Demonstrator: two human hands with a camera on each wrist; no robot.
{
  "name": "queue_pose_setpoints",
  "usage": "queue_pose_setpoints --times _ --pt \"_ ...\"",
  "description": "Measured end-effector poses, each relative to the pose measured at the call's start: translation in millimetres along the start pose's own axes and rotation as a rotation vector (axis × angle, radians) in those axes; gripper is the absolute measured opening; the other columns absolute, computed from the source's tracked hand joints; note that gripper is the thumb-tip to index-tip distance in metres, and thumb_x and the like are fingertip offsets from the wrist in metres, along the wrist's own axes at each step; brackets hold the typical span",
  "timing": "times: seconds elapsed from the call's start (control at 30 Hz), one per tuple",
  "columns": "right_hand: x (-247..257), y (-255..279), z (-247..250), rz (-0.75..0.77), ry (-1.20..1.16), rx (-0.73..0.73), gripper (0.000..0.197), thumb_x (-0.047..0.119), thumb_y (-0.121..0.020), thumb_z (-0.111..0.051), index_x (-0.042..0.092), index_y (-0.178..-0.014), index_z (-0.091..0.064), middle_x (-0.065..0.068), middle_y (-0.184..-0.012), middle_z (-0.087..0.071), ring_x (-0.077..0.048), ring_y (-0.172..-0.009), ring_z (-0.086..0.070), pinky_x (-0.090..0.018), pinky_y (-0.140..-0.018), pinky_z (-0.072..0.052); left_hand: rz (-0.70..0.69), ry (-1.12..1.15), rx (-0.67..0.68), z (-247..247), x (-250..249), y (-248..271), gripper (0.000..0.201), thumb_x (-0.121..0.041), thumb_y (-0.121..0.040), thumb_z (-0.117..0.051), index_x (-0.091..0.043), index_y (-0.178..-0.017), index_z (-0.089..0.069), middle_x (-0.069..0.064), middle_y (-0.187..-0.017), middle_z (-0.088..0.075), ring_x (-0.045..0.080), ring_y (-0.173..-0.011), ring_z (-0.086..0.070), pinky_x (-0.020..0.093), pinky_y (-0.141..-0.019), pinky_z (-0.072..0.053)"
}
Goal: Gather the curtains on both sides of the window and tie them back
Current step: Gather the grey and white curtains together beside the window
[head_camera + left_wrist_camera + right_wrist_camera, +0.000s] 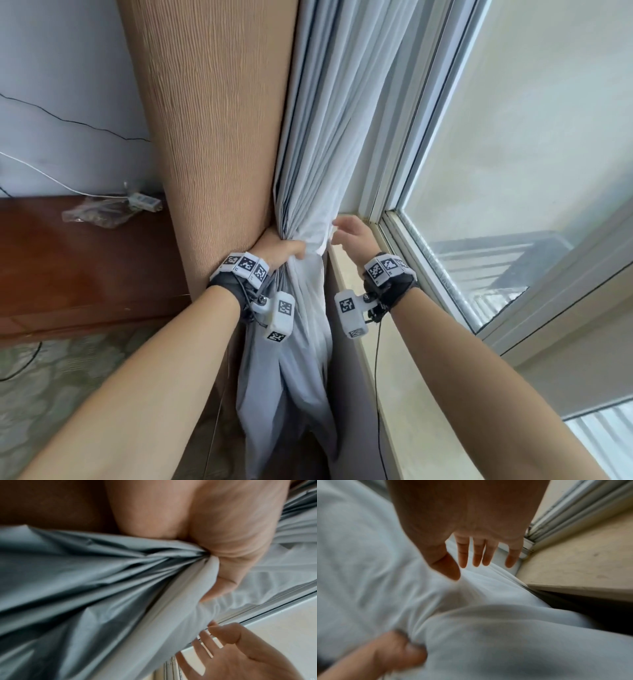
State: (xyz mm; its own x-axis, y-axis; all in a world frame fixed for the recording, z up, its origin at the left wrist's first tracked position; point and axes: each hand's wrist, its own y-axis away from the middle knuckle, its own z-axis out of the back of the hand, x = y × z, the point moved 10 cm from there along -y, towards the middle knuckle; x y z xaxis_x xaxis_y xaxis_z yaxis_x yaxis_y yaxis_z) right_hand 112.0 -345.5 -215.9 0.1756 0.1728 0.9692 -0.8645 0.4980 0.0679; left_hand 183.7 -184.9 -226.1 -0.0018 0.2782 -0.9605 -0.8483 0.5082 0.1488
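Left hand: your left hand (274, 251) is wrapped round the bunched curtain (318, 171), thumb across the front, fingers curled behind the cloth and hidden in the head view. The left wrist view shows the folds converging into the grip at the base of the thumb.
Right hand: your right hand (352, 233) is just beside the bunch on the window side. Fingers (477, 553) straight and slightly spread, holding nothing; the tips are at the white edge of the cloth. You cannot tell from the blurred wrist views whether they touch it.
Curtain: pale grey-blue, gathered into one bundle at the left side of the window (513, 171). Pleats run tight above your left hand; below it the cloth hangs loose and fans out toward the floor (51, 377).
Brown panel: a tan, ribbed panel (212, 120) hangs directly left of the curtain; the back of your left hand lies against it.
Sill: a pale sill (359, 308) runs under the window frame; your right wrist is above it.
Wrist rigs: each wrist carries a black strap with white marker blocks; a thin black cable hangs from the right one.
Background: a dark wooden bench (68, 260) at left carries a crumpled clear bag (92, 214) and a small white adapter (144, 202) on a white cord.
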Motion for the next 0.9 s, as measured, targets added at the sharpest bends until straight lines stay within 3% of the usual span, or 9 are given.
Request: queue_pose_setpoints --times 0.1,0.2,0.3,0.43,0.53,0.67,0.73,0.8,0.9 --pt "-14.9 -3.2 -19.6 -0.128 -0.11 0.181 0.079 0.005 -0.072 -0.065 0.031 -0.143 -0.04 0.003 -0.153 -0.036 -0.017 -0.143 -0.029 -0.047 -0.111 -0.027 0.036 0.013 0.029 4.1 3.8 3.7 0.055 -0.012 -0.047 -0.065 -0.003 -0.101 -0.07 0.006 -0.108 -0.071 0.024 -0.104 -0.063 0.024 -0.083 -0.047" --pt "-6.8 -2.7 -46.9 -0.128 -0.265 0.329 0.057 0.005 -0.076 -0.065 0.024 -0.128 -0.053 -0.002 -0.131 -0.061 -0.02 -0.12 -0.057 -0.045 -0.103 -0.04 0.026 0.02 0.069 5.0 1.6 6.4 0.043 -0.008 -0.052 -0.067 -0.004 -0.095 -0.072 0.004 -0.109 -0.071 0.021 -0.104 -0.063 0.018 -0.077 -0.044" --pt "3.9 -2.1 -55.5 -0.085 -0.293 0.295 0.02 0.002 -0.089 -0.062 0.009 -0.107 -0.067 -0.006 -0.094 -0.073 -0.012 -0.074 -0.068 -0.026 -0.067 -0.055 0.008 0.046 0.061 7.0 -3.0 10.4 0.031 0.005 -0.067 -0.065 -0.007 -0.096 -0.069 0.001 -0.107 -0.067 0.014 -0.095 -0.059 0.015 -0.07 -0.04" --pt "3.7 -14.6 -26.3 0.005 -0.052 0.025 0.008 0.013 -0.084 -0.069 0.004 -0.085 -0.07 -0.011 -0.083 -0.067 -0.02 -0.072 -0.061 -0.046 -0.073 -0.053 0.007 0.05 -0.016 19.9 3.8 3.0 0.041 -0.007 -0.057 -0.07 -0.009 -0.097 -0.068 0.007 -0.108 -0.069 0.024 -0.101 -0.062 0.024 -0.085 -0.048" --pt "7.7 -11.9 1.6 0.098 0.118 -0.145 0.018 0.017 -0.074 -0.07 0.001 -0.078 -0.063 -0.006 -0.071 -0.062 -0.019 -0.066 -0.057 -0.049 -0.072 -0.055 -0.044 0.022 -0.098 26.7 0.6 -0.9 0.033 -0.004 -0.065 -0.074 -0.009 -0.097 -0.067 0.011 -0.102 -0.069 0.024 -0.094 -0.064 0.028 -0.086 -0.049" --pt "25.2 7.6 1.2 0.232 0.202 -0.075 0.018 0.009 -0.071 -0.067 -0.003 -0.082 -0.059 -0.019 -0.074 -0.063 -0.018 -0.062 -0.055 -0.045 -0.063 -0.054 -0.093 0.015 -0.236 28.3 -0.5 -6.8 0.034 0.003 -0.072 -0.072 -0.002 -0.105 -0.066 0.009 -0.096 -0.068 0.024 -0.092 -0.066 0.025 -0.076 -0.049" --pt "38.8 21.9 -12.1 0.284 0.225 0.04 0.016 0.003 -0.075 -0.068 0.0 -0.09 -0.063 -0.02 -0.083 -0.066 -0.011 -0.059 -0.055 -0.038 -0.061 -0.054 -0.094 0.057 -0.238 21.4 0.4 -8.0 0.049 -0.009 -0.064 -0.079 -0.004 -0.111 -0.065 0.008 -0.101 -0.07 0.024 -0.097 -0.069 0.028 -0.081 -0.053" --pt "48.8 30.1 -22.1 0.321 0.259 0.115 0.011 0.0 -0.079 -0.067 0.004 -0.089 -0.063 -0.009 -0.076 -0.063 0.0 -0.053 -0.051 -0.017 -0.056 -0.045 -0.137 0.091 -0.188 10.0 -4.0 -7.6 0.072 -0.027 -0.054 -0.084 -0.008 -0.12 -0.061 0.005 -0.11 -0.071 0.017 -0.103 -0.068 0.03 -0.09 -0.054" --pt "57.2 34.5 -30.1 0.332 0.229 0.174 0.013 -0.001 -0.086 -0.063 0.011 -0.084 -0.061 -0.002 -0.077 -0.063 0.008 -0.052 -0.053 -0.005 -0.055 -0.039 -0.193 0.037 -0.05 -11.4 -5.6 -12.7 0.082 -0.027 -0.053 -0.085 -0.013 -0.128 -0.055 0.003 -0.119 -0.068 0.012 -0.112 -0.065 0.037 -0.1 -0.051"
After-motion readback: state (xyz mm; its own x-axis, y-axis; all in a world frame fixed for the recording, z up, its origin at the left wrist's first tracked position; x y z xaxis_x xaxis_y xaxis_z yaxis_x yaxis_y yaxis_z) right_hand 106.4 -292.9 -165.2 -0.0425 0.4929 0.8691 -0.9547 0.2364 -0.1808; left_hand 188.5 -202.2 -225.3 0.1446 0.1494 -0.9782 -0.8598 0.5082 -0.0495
